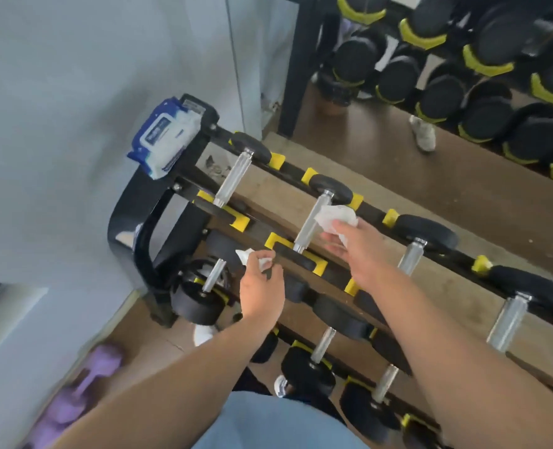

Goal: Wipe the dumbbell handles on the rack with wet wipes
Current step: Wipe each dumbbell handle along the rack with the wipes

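Observation:
A black rack with yellow saddles [314,266] carries several dumbbells with silver handles. My right hand [354,251] holds a crumpled white wet wipe [335,217] against the right side of the second top-row handle [310,222]. My left hand [260,290] pinches a smaller white wipe [247,256] in front of the rack's near rail, left of that handle's near end. Further left, the first top-row handle [233,178] is untouched. A blue pack of wet wipes [163,136] lies on the rack's left end, its flap open.
A pale wall runs along the left. Behind the rack a mirror [463,92] reflects the dumbbells and a white shoe. Purple dumbbells [84,387] lie on the wood floor at lower left. Lower tiers hold more dumbbells [307,367].

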A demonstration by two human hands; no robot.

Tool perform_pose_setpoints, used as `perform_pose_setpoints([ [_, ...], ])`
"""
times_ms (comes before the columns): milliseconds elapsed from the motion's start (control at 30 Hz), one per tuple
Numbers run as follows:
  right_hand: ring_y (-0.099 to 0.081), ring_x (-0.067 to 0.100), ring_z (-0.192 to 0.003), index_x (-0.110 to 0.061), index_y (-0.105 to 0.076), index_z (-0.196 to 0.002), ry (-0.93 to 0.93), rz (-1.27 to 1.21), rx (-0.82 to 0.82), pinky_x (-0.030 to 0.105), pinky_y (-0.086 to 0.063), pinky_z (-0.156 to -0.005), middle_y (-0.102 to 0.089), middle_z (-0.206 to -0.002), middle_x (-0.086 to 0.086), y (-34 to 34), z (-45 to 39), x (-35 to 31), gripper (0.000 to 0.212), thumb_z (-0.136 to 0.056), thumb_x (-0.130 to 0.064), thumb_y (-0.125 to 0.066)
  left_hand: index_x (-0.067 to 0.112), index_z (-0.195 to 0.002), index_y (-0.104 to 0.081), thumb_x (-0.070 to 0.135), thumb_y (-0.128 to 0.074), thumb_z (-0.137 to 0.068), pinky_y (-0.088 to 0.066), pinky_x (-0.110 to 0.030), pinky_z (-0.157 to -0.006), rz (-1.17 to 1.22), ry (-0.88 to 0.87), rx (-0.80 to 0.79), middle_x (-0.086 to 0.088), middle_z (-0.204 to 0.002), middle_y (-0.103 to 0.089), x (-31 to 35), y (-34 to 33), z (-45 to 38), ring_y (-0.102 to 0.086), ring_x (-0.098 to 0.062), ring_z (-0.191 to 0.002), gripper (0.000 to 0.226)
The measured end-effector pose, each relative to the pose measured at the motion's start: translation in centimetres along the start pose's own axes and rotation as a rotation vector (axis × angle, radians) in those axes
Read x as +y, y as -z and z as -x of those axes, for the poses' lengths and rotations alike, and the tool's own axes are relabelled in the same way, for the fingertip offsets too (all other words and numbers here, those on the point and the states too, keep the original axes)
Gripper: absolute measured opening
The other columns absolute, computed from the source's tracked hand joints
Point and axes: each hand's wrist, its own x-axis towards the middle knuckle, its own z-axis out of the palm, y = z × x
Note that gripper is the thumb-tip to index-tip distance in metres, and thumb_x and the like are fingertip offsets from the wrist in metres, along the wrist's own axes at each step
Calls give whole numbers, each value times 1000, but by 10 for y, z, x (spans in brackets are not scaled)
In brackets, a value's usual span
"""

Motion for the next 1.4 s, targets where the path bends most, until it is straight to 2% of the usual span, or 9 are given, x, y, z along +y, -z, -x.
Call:
perform_pose_setpoints([
  [200,-63,22,-114,-20,-54,-138,-65,165,-83,29,-58,-76,-61,-132,5,-2,-8,-1,40,-101,-33,-51,28,-116,-56,24,-51,-101,-38,-14,-43,37,28,87,39,-101,-42,8,0,14,-63,-17,-69,16],
  [333,-68,14,-99,-19,-55,-133,-48,359,-250,26,-54,-70,-65,-122,2,-7,4,6,33,-101,-20,-53,32,-109,-58,40,-57,-98,-37,-17,-41,127,41,81,4,-109,-69,25,-4,-5,-51,-4,-50,14],
  [467,-70,14,-90,-18,-51,-124,-107,321,-297,28,-55,-72,-66,-111,4,-8,17,4,25,-100,-19,-58,28,-100,-67,45,-71,-87,-54,-29,-76,320,72,-62,-1,-107,-67,48,-7,-31,-64,-15,-94,22],
  [667,-65,17,-93,-20,-55,-122,-111,28,309,30,-54,-74,-63,-113,3,-15,11,6,41,-87,-20,-76,20,-89,-68,22,-84,-80,-61,-28,-73,258,28,-183,-2,-90,-74,47,-6,-54,-72,-19,-84,18],
  [733,-58,17,-101,-23,-53,-130,-82,138,482,33,-46,-80,-60,-117,-3,-21,10,8,50,-87,-34,-76,21,-90,-67,21,-81,-83,-62,-33,-76,284,32,-192,-4,-91,-75,46,-11,-60,-73,-22,-85,16],
  [900,-63,18,-97,-29,-65,-89,-142,111,297,38,-52,-96,-66,-95,-2,-51,7,11,14,-97,-39,-60,17,-97,-64,19,-77,-87,-60,-27,-72,253,-38,-304,-7,-90,-75,52,-21,-72,-73,-18,-79,16],
  [1067,-70,18,-90,-7,-70,-100,-232,-314,175,30,-56,-79,-75,-96,8,-57,-5,10,19,-99,-23,-59,20,-93,-66,22,-79,-85,-58,-24,-70,211,-45,-362,-2,-89,-74,55,-22,-92,-72,-13,-83,16],
  [1200,-68,21,-96,-8,-65,-116,-246,-310,371,35,-58,-85,-69,-110,6,-60,-24,11,25,-95,-21,-67,25,-93,-64,26,-73,-87,-49,-13,-60,173,-39,-157,8,-91,-71,49,-20,-101,-67,-6,-83,11],
  [1400,-62,18,-85,-29,-72,-99,-9,-166,950,28,-50,-63,-70,-100,-3,-40,-47,-3,23,-95,-47,-58,32,-101,-56,39,-57,-95,-45,-27,-66,-16,49,-94,6,-108,-63,22,-48,-115,-63,-18,-92,9],
])
